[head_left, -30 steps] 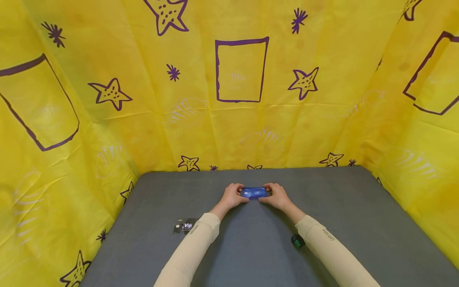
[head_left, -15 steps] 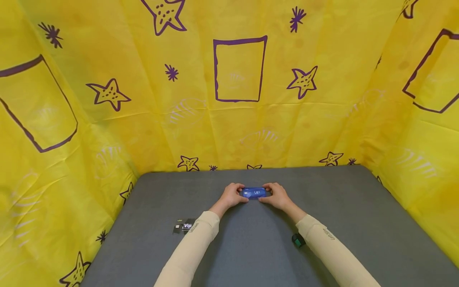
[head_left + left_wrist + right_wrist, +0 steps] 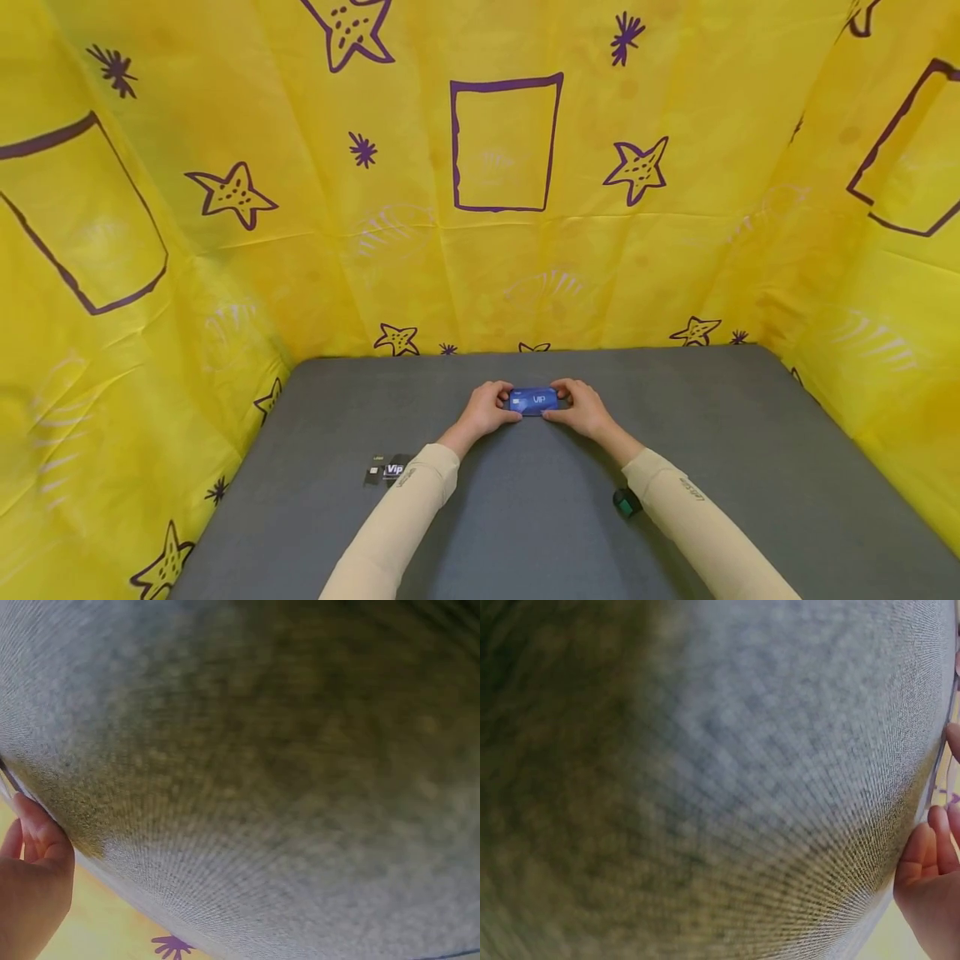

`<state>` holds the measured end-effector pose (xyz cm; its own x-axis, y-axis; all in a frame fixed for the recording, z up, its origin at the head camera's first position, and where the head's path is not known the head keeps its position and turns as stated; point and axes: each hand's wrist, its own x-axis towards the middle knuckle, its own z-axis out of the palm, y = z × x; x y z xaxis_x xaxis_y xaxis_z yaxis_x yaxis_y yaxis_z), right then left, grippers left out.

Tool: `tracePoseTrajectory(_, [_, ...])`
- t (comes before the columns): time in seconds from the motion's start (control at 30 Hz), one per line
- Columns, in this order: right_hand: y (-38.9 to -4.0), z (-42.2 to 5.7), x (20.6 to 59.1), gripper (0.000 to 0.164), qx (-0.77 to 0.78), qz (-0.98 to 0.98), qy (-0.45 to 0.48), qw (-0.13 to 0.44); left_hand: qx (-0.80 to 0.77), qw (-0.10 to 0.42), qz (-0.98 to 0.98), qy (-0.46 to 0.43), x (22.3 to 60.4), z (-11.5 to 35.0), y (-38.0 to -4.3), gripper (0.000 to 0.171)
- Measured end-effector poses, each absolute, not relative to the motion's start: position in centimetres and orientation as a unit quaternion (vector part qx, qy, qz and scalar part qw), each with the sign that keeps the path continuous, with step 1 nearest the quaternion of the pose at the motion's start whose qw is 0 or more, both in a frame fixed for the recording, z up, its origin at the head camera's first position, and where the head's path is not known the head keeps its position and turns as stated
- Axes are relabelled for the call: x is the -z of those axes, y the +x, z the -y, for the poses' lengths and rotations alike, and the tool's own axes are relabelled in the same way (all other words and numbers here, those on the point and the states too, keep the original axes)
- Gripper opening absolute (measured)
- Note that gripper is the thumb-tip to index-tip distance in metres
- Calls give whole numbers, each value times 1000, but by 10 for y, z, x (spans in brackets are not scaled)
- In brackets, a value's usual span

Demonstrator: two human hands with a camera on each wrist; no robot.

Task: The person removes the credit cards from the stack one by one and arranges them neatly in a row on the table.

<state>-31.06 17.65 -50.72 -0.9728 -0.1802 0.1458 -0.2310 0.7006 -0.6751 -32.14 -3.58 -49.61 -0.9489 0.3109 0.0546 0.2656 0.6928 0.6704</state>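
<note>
Near the far side of the grey table, a blue card (image 3: pixel 534 402) printed "VIP" is held by both hands in the head view. My left hand (image 3: pixel 482 410) pinches its left end between thumb and fingers. At the other end, my right hand (image 3: pixel 585 408) pinches it the same way. The card's printed face points up toward me. In the left wrist view the left hand (image 3: pixel 36 881) shows at the lower left edge. The right hand (image 3: pixel 934 889) appears at the lower right of the right wrist view. I cannot make out the card in either wrist view.
Black card-like pieces (image 3: pixel 387 470) with "Vip" lettering lie left of my left forearm, partly covered by the sleeve. A small dark object (image 3: pixel 626 502) with a green face is beside the right sleeve. Yellow patterned cloth (image 3: pixel 495 275) encloses the table's back and sides.
The head view has shifted very slightly. Both hands keep their hold on the blue card in nearly the same place.
</note>
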Motion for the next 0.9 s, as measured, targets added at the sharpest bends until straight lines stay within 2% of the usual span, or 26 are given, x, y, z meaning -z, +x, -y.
tracePoseTrajectory(0.5, [-308, -174, 507, 56, -388, 912, 125, 51, -389, 4, -905, 174, 495, 39, -317, 52])
tracePoseTrajectory(0.9, [-300, -170, 505, 55, -398, 905, 135, 62, -395, 13, -903, 171, 493, 42, -311, 53])
